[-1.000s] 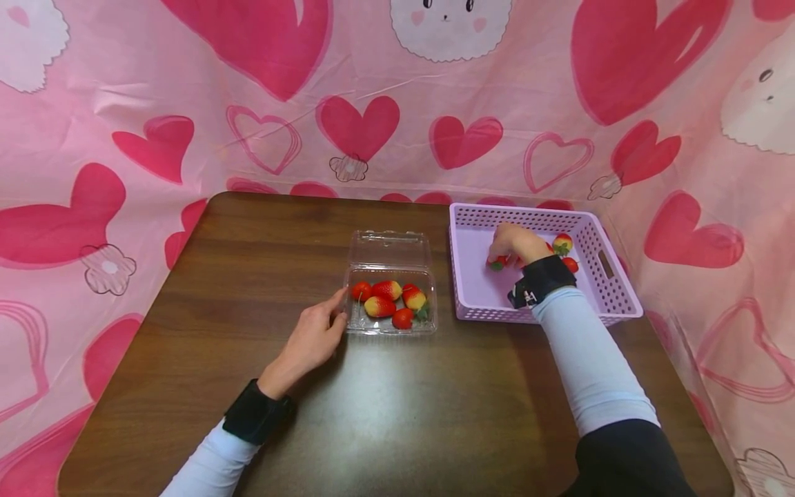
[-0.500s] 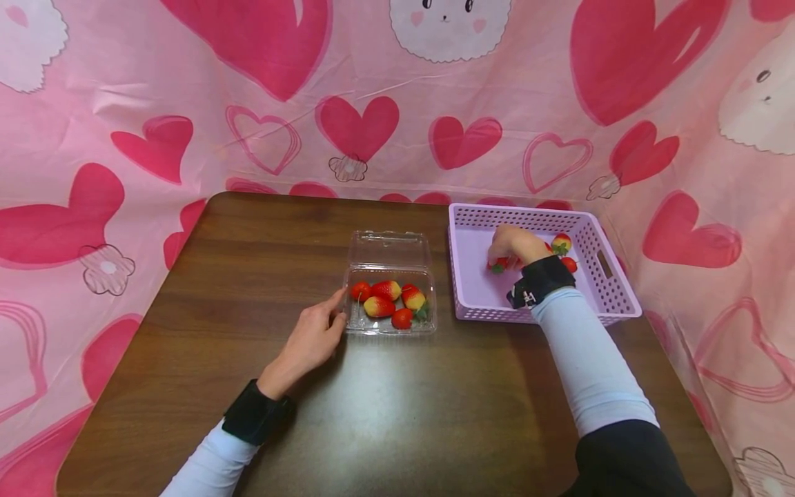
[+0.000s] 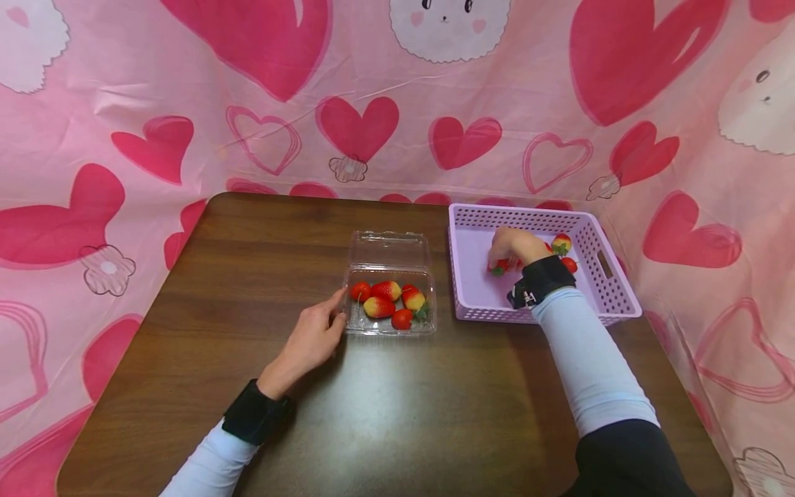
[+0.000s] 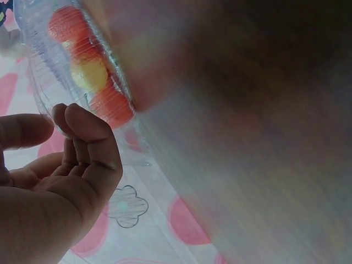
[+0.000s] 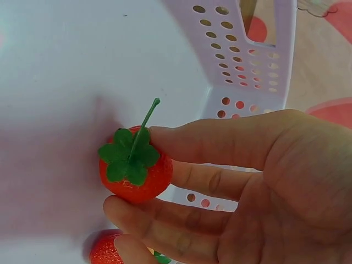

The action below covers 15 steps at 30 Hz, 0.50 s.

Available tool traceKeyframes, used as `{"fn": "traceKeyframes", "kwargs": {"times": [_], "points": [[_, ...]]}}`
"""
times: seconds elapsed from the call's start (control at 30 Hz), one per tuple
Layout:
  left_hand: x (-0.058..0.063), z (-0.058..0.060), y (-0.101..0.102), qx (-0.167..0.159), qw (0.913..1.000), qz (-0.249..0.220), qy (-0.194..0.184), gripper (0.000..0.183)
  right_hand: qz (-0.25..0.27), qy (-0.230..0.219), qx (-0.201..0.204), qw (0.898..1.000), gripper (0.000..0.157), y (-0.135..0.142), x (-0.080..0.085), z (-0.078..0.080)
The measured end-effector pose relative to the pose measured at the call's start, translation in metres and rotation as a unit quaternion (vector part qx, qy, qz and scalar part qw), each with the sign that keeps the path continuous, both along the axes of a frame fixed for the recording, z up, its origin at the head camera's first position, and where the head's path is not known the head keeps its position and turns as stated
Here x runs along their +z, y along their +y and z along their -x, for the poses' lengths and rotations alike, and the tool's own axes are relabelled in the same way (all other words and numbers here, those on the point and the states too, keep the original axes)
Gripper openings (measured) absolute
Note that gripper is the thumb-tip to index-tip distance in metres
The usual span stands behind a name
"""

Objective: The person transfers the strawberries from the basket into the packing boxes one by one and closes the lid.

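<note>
Head view: resting the left hand (image 3: 313, 335) against the left wall of a clear box (image 3: 366, 328), index finger reaching forward to the edge, grasping nothing that shows. Probably bracing against any sliding on the smooth table (image 3: 385, 414), pressing only lightly to spare such thin plastic. Seeing the lid (image 3: 389, 250) folded back on the far side, giving room from above, and seeing boxed fruits (image 3: 379, 307), red or red and yellow, lying loose inside.

Left wrist view: touching the box with bent, relaxed fingertips; not managing to tell any true pinch on the rim.

Reaching the right hand (image 3: 518, 243) over the near wall into a lilac basket (image 3: 468, 276), to the right of the box. Grasping a strawberry (image 5: 135, 165) in the left part of the basket, pinching its sides between thumb and fingers, as the right wrist view is showing. Probably choosing the sides for a firm hold clear of the green cap and stem. Bending another finger over a second strawberry (image 5: 104, 250) just beside; not managing to tell gripping from mere touching. Seeing more fruits (image 3: 562, 243) at the right end, partly hidden by the right wristband (image 3: 546, 279). Seeing box and basket side by side, near but apart, seemingly suiting one hand each.
</note>
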<state>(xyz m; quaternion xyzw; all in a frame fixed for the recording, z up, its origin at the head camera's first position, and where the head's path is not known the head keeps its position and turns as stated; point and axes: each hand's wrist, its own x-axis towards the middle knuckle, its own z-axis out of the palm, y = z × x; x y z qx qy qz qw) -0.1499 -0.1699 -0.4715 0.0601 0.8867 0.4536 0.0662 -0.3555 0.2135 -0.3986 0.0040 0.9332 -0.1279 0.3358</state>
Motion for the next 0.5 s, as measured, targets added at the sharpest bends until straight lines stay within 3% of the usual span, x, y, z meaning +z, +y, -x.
{"fn": "traceKeyframes", "kwargs": {"times": [0.27,0.5], "points": [[0.0002,0.0005,0.0008,0.001,0.9999,0.009,0.007,0.057,0.006,0.002,0.012,1.0,0.029,0.0012,0.0044,-0.0028],[-0.0003,-0.0003,0.0008,-0.001,1.0,0.007,0.004,0.058,0.02,0.006,-0.01,1.0,0.024,0.0024,0.0055,-0.0074]]}}
